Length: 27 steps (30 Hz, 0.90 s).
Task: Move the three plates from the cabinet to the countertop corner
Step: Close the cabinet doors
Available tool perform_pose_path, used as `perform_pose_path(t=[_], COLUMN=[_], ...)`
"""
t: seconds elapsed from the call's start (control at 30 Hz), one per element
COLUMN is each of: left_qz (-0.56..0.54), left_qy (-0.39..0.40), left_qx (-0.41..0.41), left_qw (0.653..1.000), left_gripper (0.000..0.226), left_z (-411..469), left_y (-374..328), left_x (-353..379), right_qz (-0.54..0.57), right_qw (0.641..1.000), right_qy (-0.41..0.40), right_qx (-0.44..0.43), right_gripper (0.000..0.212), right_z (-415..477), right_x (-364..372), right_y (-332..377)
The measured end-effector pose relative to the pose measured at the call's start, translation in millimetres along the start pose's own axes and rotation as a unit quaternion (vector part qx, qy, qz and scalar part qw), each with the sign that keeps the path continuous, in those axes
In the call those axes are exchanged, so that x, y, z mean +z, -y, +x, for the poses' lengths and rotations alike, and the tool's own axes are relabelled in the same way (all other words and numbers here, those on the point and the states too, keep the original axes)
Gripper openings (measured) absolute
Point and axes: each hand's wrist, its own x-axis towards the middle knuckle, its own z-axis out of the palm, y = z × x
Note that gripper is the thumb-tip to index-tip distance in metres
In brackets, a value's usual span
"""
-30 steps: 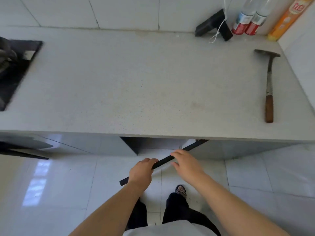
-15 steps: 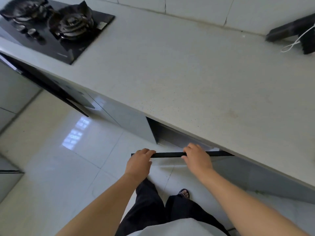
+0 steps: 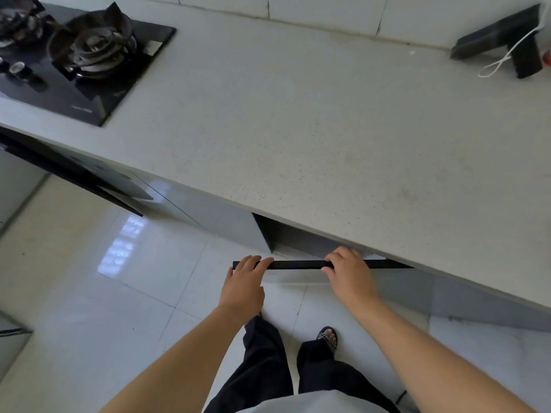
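No plates are in view. Below the pale countertop (image 3: 298, 129) a grey cabinet door stands swung out, and I see its black top edge (image 3: 298, 264) from above. My left hand (image 3: 244, 283) holds that edge near its free left end, fingers draped over it. My right hand (image 3: 348, 272) grips the same edge further right, close under the counter lip, fingers curled over it. The dark cabinet opening (image 3: 295, 235) shows behind the door, and its inside is hidden by the counter.
A black gas hob (image 3: 83, 61) sits at the counter's far left. A black angled object (image 3: 501, 34) with a white cord (image 3: 504, 59) stands at the back right by the tiled wall. Another dark door (image 3: 74, 174) juts out at left. My feet are on glossy white floor tiles.
The view swung left and down, so the hob came into sight and the hammer and bottles left it. The door swung wider; both hands stayed on its top edge.
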Motion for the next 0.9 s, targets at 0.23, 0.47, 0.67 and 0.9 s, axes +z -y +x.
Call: perform_pose_path(t=[0.23,0.47,0.67,0.9], left_qz=[0.005,-0.004,0.017,0.032], left_qy=[0.018,-0.001,-0.007,-0.01], left_qx=[0.039,0.061,0.102,0.14], left_qw=[0.999,0.998,0.995,0.99], left_gripper=[0.039,0.025,0.021,0.025], left_z=[26,56,79,90], left_y=[16,31,32,35], left_x=[-20,-40,-54,-60], right_qz=[0.008,0.025,0.042,0.049], right_qw=[0.998,0.985,0.971,0.962], right_qy=[-0.036,-0.135,-0.191,-0.213], right_qx=[0.054,0.103,0.135,0.164], right_gripper=[0.028,0.018,0.02,0.019], right_z=[0,4,11,11], right_x=[6,17,25,33], right_y=[8,12,21,32])
